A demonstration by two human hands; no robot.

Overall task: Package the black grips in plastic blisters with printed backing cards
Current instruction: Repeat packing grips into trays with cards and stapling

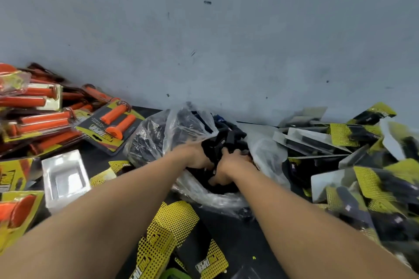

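A clear plastic bag (158,133) full of loose black grips (229,136) lies on the dark table against the grey wall. Both of my hands reach into its mouth. My left hand (197,156) grips a bunch of black grips at the bag's opening. My right hand (229,165) is beside it, its fingers curled round black grips lower in the bag. Yellow-and-black printed backing cards (179,217) lie scattered in front of the bag. A stack of empty clear blisters (64,176) stands to the left.
Finished packs of orange grips (111,127) are piled at the left. Finished packs of black grips (353,165) are heaped at the right. The grey wall (226,41) rises just behind the bag.
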